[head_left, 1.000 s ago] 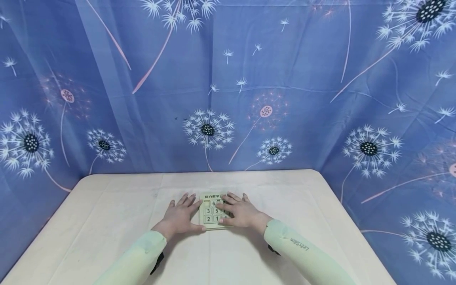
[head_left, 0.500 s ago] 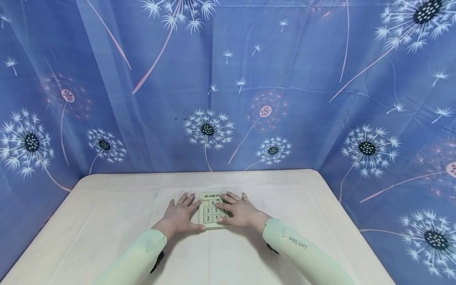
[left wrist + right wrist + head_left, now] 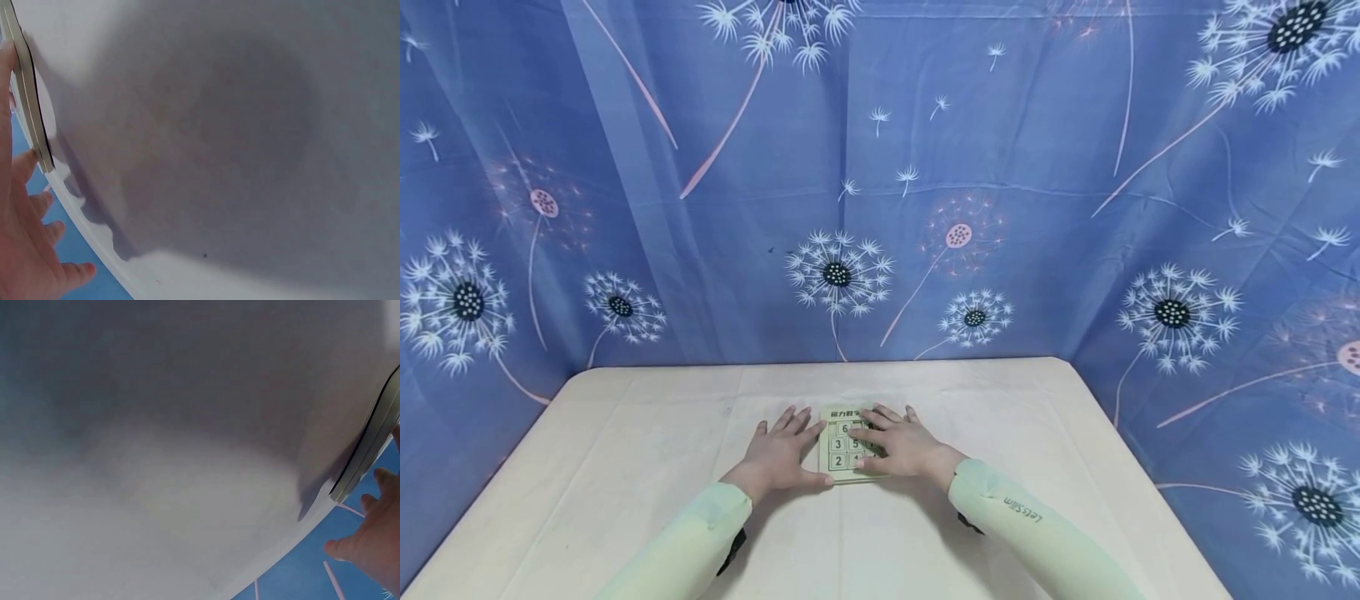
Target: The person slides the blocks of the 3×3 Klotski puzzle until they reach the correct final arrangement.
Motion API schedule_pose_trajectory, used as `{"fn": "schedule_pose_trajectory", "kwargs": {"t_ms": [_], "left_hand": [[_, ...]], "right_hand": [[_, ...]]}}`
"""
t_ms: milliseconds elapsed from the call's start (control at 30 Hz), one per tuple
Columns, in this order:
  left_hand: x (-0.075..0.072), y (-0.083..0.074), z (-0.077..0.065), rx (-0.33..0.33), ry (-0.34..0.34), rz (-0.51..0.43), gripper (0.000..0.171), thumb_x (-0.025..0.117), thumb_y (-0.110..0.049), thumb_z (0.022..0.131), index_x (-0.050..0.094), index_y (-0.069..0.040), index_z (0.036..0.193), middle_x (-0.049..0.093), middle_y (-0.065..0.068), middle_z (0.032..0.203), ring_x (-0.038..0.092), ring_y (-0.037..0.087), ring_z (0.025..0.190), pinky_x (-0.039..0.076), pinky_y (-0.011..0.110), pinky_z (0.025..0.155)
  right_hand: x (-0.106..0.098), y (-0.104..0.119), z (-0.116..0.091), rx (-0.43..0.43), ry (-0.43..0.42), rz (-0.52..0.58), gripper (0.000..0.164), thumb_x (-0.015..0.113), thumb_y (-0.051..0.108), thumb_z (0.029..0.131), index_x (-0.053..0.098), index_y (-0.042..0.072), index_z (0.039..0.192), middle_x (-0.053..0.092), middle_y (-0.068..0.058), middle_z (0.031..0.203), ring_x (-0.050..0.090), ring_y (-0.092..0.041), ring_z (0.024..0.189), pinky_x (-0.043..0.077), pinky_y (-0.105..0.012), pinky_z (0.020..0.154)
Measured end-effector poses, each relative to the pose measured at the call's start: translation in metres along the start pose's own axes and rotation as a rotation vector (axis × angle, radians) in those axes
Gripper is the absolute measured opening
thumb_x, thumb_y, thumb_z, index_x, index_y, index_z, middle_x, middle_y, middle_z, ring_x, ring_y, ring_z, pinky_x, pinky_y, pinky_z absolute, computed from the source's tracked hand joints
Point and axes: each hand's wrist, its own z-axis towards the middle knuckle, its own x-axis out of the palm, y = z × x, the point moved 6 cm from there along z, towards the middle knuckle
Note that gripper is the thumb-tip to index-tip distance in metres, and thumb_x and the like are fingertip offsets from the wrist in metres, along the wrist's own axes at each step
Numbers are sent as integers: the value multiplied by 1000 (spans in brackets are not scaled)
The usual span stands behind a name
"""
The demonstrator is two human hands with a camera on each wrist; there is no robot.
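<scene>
A number puzzle (image 3: 847,476) is laid flat on the surface (image 3: 842,546), its left edge touched by the spread left hand (image 3: 778,461), its tiles (image 3: 838,444) partly covered by the splayed right hand (image 3: 912,449); nothing is gripped. Probably light, stiff, best held by its sides.

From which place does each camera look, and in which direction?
Head: worn on the head, facing forward and down at puzzle, table and blue cloth; left hand, right hand and sleeves show.
Left wrist: on that wrist, facing mainly the table; left hand shows at the left edge.
Right wrist: on that wrist, facing mainly the table; right hand shows at the right edge.
Both wrist views share the puzzle's side and blue cloth.
</scene>
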Motion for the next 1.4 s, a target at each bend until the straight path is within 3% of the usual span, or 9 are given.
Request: {"fn": "schedule_pose_trajectory", "kwargs": {"t_ms": [1400], "left_hand": [[0, -3, -1, 20, -20, 30, 100, 75, -71, 77, 45, -20, 156, 38, 12, 166, 27, 38, 158, 28, 72, 121]], "right_hand": [[-1, 10, 8, -26, -4, -35, 60, 50, 63, 100, 46, 37, 154, 30, 2, 171, 24, -27, 160, 19, -71, 125]]}}
